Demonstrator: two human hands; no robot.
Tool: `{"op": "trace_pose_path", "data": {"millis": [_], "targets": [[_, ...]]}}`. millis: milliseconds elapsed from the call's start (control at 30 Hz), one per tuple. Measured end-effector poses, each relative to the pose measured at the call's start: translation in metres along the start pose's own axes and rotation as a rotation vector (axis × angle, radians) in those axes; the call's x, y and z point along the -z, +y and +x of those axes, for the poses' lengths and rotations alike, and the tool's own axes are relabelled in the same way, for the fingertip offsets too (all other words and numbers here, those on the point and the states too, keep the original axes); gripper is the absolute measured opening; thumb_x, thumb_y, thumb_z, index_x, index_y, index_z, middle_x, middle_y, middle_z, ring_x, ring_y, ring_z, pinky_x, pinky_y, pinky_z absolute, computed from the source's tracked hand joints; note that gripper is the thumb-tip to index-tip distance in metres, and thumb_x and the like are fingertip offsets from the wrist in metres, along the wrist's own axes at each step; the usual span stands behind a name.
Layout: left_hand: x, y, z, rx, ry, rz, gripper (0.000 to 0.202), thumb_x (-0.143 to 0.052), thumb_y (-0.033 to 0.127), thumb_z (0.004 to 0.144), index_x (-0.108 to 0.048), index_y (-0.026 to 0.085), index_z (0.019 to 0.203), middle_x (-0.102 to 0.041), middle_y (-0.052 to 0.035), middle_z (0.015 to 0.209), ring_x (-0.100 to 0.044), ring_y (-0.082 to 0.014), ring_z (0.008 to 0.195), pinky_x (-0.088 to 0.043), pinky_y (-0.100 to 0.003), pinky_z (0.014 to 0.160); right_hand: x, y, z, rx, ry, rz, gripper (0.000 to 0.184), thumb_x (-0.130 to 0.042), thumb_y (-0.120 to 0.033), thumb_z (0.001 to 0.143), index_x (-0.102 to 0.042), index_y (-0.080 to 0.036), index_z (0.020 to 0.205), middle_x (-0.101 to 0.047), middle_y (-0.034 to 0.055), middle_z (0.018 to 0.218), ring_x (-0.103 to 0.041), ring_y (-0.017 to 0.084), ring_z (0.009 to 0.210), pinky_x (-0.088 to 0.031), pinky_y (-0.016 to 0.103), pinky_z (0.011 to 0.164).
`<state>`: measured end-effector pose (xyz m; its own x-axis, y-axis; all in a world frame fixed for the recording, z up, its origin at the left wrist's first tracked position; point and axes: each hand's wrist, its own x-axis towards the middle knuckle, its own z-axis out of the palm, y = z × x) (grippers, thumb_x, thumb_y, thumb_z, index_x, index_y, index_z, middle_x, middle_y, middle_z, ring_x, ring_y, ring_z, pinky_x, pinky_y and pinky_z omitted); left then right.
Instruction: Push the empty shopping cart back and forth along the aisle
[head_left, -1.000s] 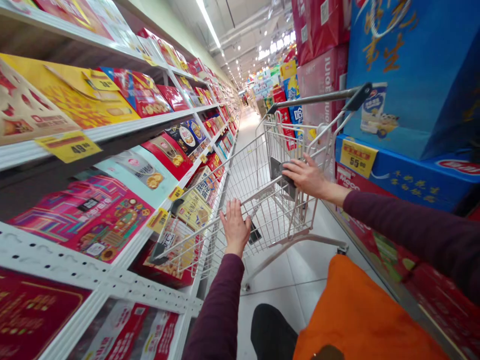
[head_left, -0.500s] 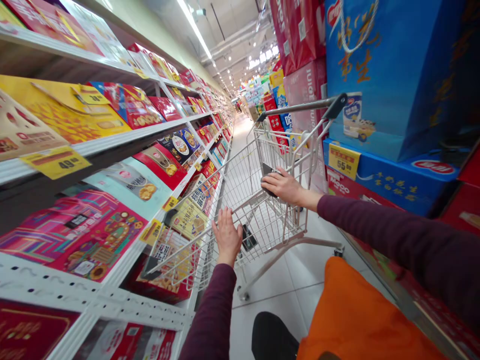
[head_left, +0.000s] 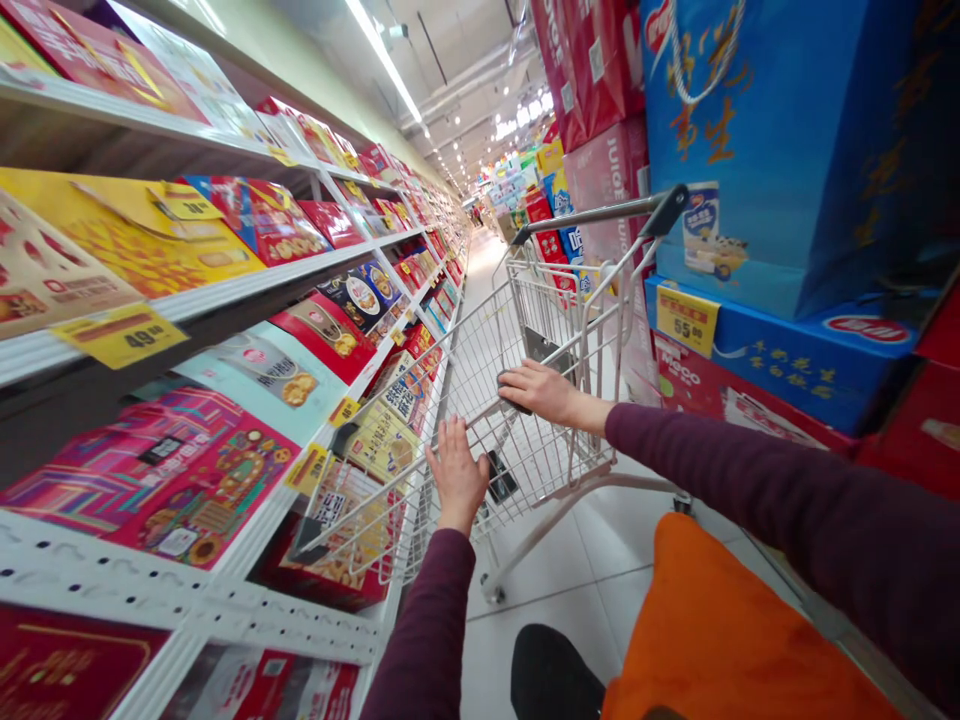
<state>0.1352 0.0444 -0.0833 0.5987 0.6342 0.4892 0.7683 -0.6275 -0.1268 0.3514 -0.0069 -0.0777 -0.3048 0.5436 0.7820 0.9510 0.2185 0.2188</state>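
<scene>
A white wire shopping cart (head_left: pixel 480 350) stands tilted across my view, beside the shelf. My left hand (head_left: pixel 457 475) lies flat against its near wire side, fingers stretched out and a little spread. Over the cart, my right hand (head_left: pixel 547 392) has its fingers curled over a small dark thing (head_left: pixel 513 393). Most of that thing is hidden under the fingers, so its kind cannot be made out. A dark panel (head_left: pixel 551 348) sits on the wires just beyond the right hand, and a black plate (head_left: pixel 501 478) shows low in the cart near the left hand.
Shelves (head_left: pixel 225 290) of boxed snacks with yellow price tags (head_left: pixel 124 330) run along the left. Stacked blue gift boxes (head_left: pixel 780 345) and red cartons (head_left: pixel 592 70) stand close on the right. A tiled aisle (head_left: pixel 487 255) runs ahead between them.
My right hand has moved left and slightly down with the dark thing, away from the dark panel. The left hand stays almost where it was on the cart's side.
</scene>
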Motion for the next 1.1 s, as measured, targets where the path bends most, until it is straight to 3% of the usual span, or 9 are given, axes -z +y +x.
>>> {"op": "trace_pose_path", "data": {"millis": [100, 267, 367, 633, 733, 833, 933, 1100], "targets": [[0.001, -0.001, -0.001, 0.005, -0.019, 0.023, 0.061, -0.049, 0.015, 0.074, -0.039, 0.009, 0.134, -0.036, -0.0165, 0.145, -0.029, -0.0269, 0.137, -0.021, -0.056, 0.110, 0.001, 0.001, 0.002, 0.027, -0.019, -0.007, 0.020, -0.049, -0.014, 0.088, -0.064, -0.017, 0.101, -0.066, 0.0076, 0.108, -0.059, 0.020, 0.098, -0.039, 0.041, 0.094], [0.001, 0.002, -0.004, 0.017, -0.051, 0.062, 0.067, -0.049, 0.016, 0.074, -0.033, 0.008, 0.138, -0.029, -0.0164, 0.148, -0.023, -0.0282, 0.139, -0.021, -0.058, 0.110, 0.024, 0.045, -0.030, -0.093, -0.018, -0.069, 0.026, -0.045, -0.011, 0.088, -0.064, -0.019, 0.105, -0.065, 0.0071, 0.113, -0.058, 0.021, 0.102, -0.035, 0.047, 0.097], [0.001, 0.007, -0.004, 0.041, -0.056, 0.061, 0.068, -0.048, 0.017, 0.075, -0.030, 0.006, 0.139, -0.027, -0.0164, 0.149, -0.019, -0.0294, 0.140, -0.020, -0.058, 0.109, 0.029, 0.056, -0.040, -0.158, -0.017, -0.083, 0.028, -0.045, -0.010, 0.088, -0.063, -0.018, 0.107, -0.064, 0.0088, 0.116, -0.057, 0.023, 0.106, -0.035, 0.048, 0.098], [-0.002, 0.028, 0.004, 0.080, -0.007, 0.008, 0.062, -0.046, 0.027, 0.082, -0.033, 0.003, 0.137, -0.028, -0.0204, 0.147, -0.022, -0.0325, 0.138, -0.020, -0.060, 0.108, -0.008, -0.006, -0.012, -0.055, 0.024, 0.029, 0.029, -0.046, -0.011, 0.088, -0.060, -0.014, 0.113, -0.060, 0.0127, 0.121, -0.050, 0.025, 0.116, -0.041, 0.045, 0.097], [-0.002, 0.037, 0.007, 0.067, 0.001, -0.015, 0.061, -0.046, 0.028, 0.082, -0.033, 0.004, 0.137, -0.031, -0.0206, 0.146, -0.023, -0.0318, 0.138, -0.021, -0.060, 0.107, -0.013, -0.010, -0.009, -0.028, 0.020, 0.067, 0.030, -0.047, -0.011, 0.088, -0.060, -0.017, 0.114, -0.060, 0.0108, 0.122, -0.051, 0.024, 0.115, -0.043, 0.045, 0.096], [0.002, 0.037, 0.007, 0.054, -0.028, -0.021, 0.061, -0.045, 0.025, 0.082, -0.033, 0.005, 0.138, -0.031, -0.0187, 0.147, -0.024, -0.0296, 0.138, -0.020, -0.059, 0.109, -0.002, 0.009, -0.016, -0.031, 0.010, 0.091, 0.028, -0.045, -0.010, 0.088, -0.062, -0.019, 0.108, -0.063, 0.0090, 0.116, -0.055, 0.021, 0.108, -0.046, 0.042, 0.092], [0.005, 0.034, 0.005, 0.033, -0.049, -0.029, 0.059, -0.045, 0.024, 0.082, -0.033, 0.008, 0.138, -0.032, -0.0167, 0.147, -0.026, -0.0272, 0.138, -0.018, -0.057, 0.111, 0.029, 0.044, -0.022, -0.053, 0.043, 0.089, 0.027, -0.041, -0.012, 0.090, -0.065, -0.018, 0.099, -0.065, 0.0086, 0.108, -0.058, 0.020, 0.099, -0.048, 0.039, 0.086], [0.002, 0.031, 0.005, 0.050, -0.017, -0.039, 0.060, -0.045, 0.024, 0.082, -0.033, 0.007, 0.138, -0.033, -0.0177, 0.146, -0.027, -0.0282, 0.137, -0.017, -0.059, 0.110, 0.092, 0.115, -0.030, -0.326, 0.307, -0.030, 0.029, -0.039, -0.016, 0.089, -0.065, -0.020, 0.102, -0.058, 0.0093, 0.117, -0.048, 0.026, 0.112, -0.041, 0.047, 0.094]]}}
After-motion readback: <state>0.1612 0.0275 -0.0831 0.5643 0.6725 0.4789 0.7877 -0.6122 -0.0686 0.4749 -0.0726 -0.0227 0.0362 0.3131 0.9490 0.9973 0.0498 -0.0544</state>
